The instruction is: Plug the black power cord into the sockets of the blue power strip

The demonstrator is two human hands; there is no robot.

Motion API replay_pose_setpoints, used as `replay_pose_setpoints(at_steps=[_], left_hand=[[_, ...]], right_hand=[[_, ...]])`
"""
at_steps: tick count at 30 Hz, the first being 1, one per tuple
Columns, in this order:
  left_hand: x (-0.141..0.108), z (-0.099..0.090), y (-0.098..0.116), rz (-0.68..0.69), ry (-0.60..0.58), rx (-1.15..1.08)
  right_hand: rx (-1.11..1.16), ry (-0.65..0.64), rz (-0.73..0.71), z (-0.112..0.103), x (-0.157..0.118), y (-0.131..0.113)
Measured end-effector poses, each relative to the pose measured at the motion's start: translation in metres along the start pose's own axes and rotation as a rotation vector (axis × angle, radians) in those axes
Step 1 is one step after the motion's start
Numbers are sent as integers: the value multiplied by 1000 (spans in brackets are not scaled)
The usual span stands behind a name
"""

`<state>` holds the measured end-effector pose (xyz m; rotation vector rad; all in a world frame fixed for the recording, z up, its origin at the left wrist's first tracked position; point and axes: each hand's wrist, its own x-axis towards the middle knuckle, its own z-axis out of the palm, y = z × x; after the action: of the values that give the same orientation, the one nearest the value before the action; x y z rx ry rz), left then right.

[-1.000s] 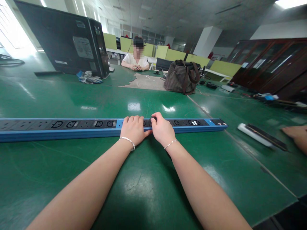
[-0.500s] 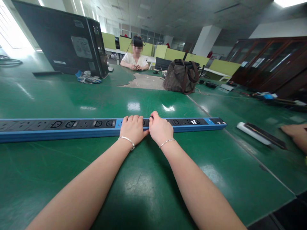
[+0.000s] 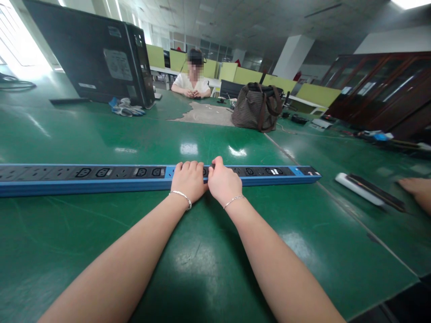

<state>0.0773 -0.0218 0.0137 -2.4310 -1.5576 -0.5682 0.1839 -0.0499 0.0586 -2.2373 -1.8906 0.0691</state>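
A long blue power strip [image 3: 101, 187] is gripped across its width by the left hand [image 3: 187, 181], seemingly to be steadied on the green table [image 3: 84, 220] beneath both hands, while a small dark piece [image 3: 212, 166] (its kind cannot be told) is pinched by the right hand [image 3: 225, 183] just beside. That piece is mostly hidden by fingers; the strip's end, left of the hands, is cut off.

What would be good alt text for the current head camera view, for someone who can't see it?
Two bare hands, left and right, work on a long blue power strip lying across a shiny green tabletop. Behind it are a black computer case, gloves, a brown bag and a seated person.
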Motion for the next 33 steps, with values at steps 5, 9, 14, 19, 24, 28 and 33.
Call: replay_pose_setpoints(at_steps=[5, 9, 14, 19, 24, 28, 33], left_hand=[[-1, 1, 1, -1, 22, 20], [-1, 1, 0, 2, 26, 23], [-1, 1, -1, 9, 28, 19], [0, 0, -1, 2, 18, 18], [-1, 0, 0, 4, 13, 12], [-1, 1, 0, 11, 4, 9], [2, -13, -30, 88, -162, -16]], right_hand=[[46, -7, 31, 3, 2, 5], [11, 1, 26, 5, 2, 3], [-12, -5, 8, 5, 6, 4], [-34, 33, -9, 9, 3, 4], [-55, 47, -23, 12, 1, 5], [-18, 32, -38, 10, 6, 7], [-3, 22, -31, 8, 7, 7]])
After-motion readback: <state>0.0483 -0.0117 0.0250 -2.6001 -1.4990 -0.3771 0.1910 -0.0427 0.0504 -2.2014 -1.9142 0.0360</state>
